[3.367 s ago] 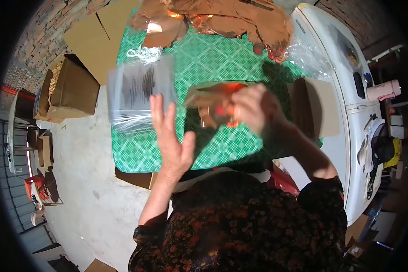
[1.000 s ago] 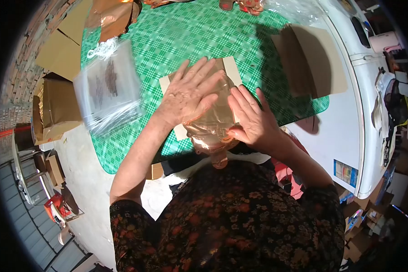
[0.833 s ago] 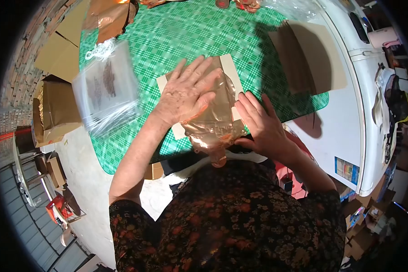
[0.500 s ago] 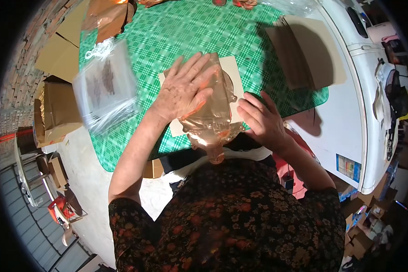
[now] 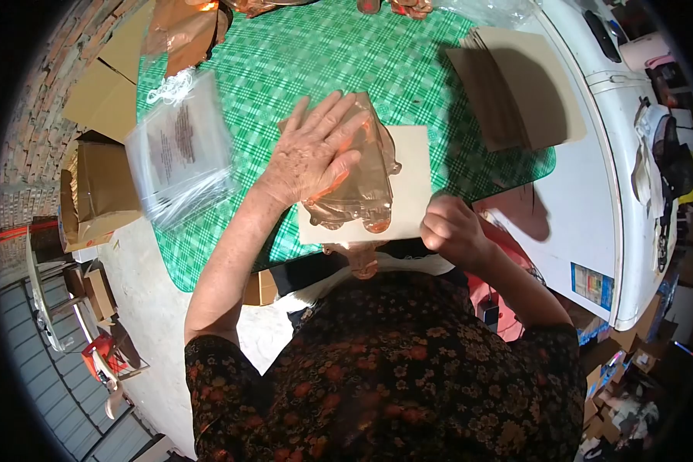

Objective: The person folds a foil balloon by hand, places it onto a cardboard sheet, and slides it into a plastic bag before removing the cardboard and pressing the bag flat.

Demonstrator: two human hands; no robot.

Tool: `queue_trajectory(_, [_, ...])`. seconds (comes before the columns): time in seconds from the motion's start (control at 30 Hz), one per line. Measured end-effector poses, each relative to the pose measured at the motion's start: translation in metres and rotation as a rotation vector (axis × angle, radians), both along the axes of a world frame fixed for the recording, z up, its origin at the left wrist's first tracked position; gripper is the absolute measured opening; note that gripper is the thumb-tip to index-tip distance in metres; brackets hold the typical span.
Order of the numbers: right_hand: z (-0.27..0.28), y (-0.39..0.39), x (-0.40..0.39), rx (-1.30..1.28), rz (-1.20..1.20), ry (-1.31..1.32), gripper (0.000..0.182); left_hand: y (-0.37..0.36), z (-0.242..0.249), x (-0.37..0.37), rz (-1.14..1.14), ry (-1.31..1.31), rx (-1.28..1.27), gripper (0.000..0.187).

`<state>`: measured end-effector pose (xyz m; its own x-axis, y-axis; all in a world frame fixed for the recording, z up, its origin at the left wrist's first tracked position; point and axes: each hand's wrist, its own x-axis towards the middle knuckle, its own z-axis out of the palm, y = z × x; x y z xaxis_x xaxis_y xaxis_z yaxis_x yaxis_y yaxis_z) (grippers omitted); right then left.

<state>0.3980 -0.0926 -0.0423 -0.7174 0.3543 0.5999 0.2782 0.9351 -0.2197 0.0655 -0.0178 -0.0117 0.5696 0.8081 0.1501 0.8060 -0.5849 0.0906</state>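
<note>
My left hand (image 5: 304, 154) lies flat, fingers spread, on a shiny copper-coloured foil piece (image 5: 369, 173) that looks like a flat, uninflated foil balloon with rounded bumps along its edge. Under this foil is a beige cardboard sheet (image 5: 412, 169), shifted toward the right. More copper foil (image 5: 362, 258) sticks out below the sheet's near edge, over the table's edge; how it joins the upper foil is hidden. At the sheet's near right corner, my right hand (image 5: 454, 227) is closed with its fingers curled on the cardboard.
A stack of cardboard sheets (image 5: 527, 88) lies at the table's right. Clear printed plastic bags (image 5: 181, 146) with white string (image 5: 171, 87) are at the left. More copper foil (image 5: 185, 31) sits at the far left. A white appliance (image 5: 570, 231) borders the right side.
The cardboard sheet has moved right and toward me, now covering part of the lower foil. My right hand has closed from spread fingers and moved slightly nearer me. My left hand stays put.
</note>
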Motion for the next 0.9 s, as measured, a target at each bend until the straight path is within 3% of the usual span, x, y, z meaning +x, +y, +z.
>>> queue_trajectory(0.17, [0.074, -0.038, 0.035, -0.16, -0.03, -0.052, 0.022, 0.0, 0.003, -0.001, -0.007, -0.033, 0.003, 0.064])
queue_trajectory(0.23, [0.104, -0.049, 0.062, -0.278, -0.158, -0.098, 0.018, 0.0, 0.004, 0.0, -0.002, -0.052, -0.002, 0.063])
queue_trajectory(0.33, [0.12, -0.044, 0.084, -0.371, -0.424, 0.431, 0.008, 0.0, -0.001, 0.001, 0.015, -0.041, 0.013, 0.065])
queue_trajectory(0.43, [0.136, 0.003, 0.066, -0.303, -0.97, 0.694, 0.015, 0.001, 0.0, 0.005, 0.026, -0.091, 0.033, 0.062])
queue_trajectory(0.5, [0.14, 0.052, 0.027, -0.245, -0.964, 0.679, 0.023, -0.002, 0.0, 0.005, 0.028, -0.167, 0.108, 0.059])
queue_trajectory(0.63, [0.111, 0.151, -0.037, -0.444, -0.503, 0.765, 0.02, -0.02, 0.016, -0.005, 0.143, -0.467, 0.288, 0.031])
queue_trajectory(0.7, [0.084, 0.186, -0.065, -0.576, -0.605, 0.709, 0.016, -0.043, 0.022, -0.024, 0.287, -0.561, 0.298, 0.018])
queue_trajectory(0.83, [0.032, 0.208, -0.103, -0.384, -0.386, 0.433, 0.019, -0.071, 0.033, -0.045, 0.439, -0.585, 0.406, 0.007])
queue_trajectory(0.9, [0.02, 0.209, -0.115, -0.382, -0.298, 0.483, 0.022, -0.073, 0.035, -0.043, 0.437, -0.57, 0.434, 0.006])
